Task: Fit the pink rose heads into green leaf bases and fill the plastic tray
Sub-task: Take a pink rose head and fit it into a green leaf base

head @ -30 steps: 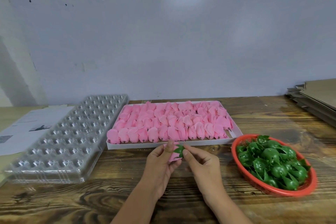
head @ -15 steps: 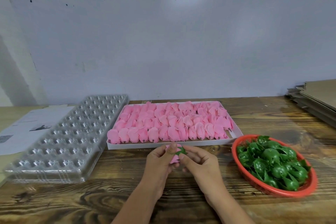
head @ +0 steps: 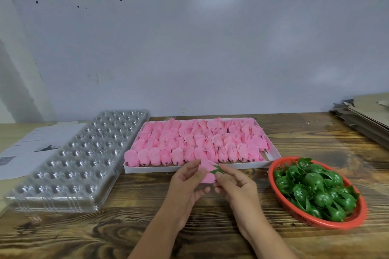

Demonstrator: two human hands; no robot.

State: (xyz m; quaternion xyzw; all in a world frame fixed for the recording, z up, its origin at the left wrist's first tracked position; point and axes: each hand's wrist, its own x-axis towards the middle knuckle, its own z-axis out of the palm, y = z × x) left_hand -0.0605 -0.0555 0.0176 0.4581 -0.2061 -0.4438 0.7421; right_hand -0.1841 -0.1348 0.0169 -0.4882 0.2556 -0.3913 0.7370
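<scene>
While my left hand grips a pink rose head, my right hand pinches a green leaf base against it, near the surface's front edge.

1. You hold a pink rose head with a green leaf base on it.
2. Your white box is full of pink.
3. The basket is red, its leaf bases dark glossy green.
4. Your tray is clear plastic.
5. The surface shows brown swirling wood grain.
</scene>
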